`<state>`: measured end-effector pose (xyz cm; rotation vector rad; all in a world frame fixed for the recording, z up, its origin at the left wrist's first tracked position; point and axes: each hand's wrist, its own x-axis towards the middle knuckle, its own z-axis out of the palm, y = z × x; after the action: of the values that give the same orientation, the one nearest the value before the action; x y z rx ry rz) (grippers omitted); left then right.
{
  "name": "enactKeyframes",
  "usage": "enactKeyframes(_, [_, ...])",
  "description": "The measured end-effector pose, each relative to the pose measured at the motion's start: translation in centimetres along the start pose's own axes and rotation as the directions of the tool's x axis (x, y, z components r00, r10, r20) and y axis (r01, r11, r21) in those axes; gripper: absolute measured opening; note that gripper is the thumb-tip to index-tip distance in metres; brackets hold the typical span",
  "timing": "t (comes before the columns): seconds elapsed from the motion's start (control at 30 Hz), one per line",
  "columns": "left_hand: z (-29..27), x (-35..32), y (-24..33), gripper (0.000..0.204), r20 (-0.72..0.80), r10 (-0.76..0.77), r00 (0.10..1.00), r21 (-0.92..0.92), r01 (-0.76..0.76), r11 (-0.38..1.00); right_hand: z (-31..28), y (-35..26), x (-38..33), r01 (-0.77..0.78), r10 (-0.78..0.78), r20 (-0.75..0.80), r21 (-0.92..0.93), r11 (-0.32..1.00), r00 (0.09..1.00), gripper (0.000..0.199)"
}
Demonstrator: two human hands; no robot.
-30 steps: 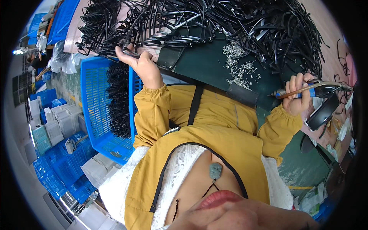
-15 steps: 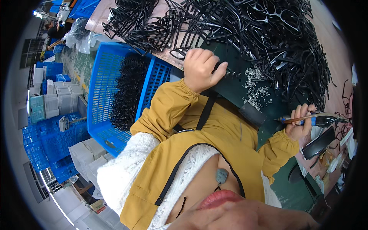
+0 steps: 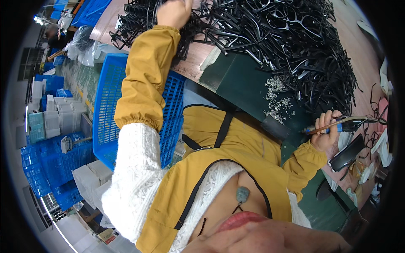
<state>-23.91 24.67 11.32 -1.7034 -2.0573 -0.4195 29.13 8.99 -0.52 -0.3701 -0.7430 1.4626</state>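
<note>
blue crates stood beside a brown table in a busy workroom. at 12 o'clock a big pile of black glasses frames covered the table. the left hand was pushed into the pile, and i could not tell if it was open or closed. the frames looked light and thin, likely easy to snap and quick to tangle, so the thick front part seemed the best spot to grab. at 3 o'clock the right hand was wrapped tight around a blue tool. small shavings lay on a green mat.
</note>
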Motion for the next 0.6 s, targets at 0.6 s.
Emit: enactKeyframes(0.6, [2.6,-19.3,-10.1,0.054,-0.203,-0.628,0.751,-0.719,0.321,0.616,30.6,21.8,19.8,0.950,-0.355,0.901,-0.299,-0.093,0.249,0.037])
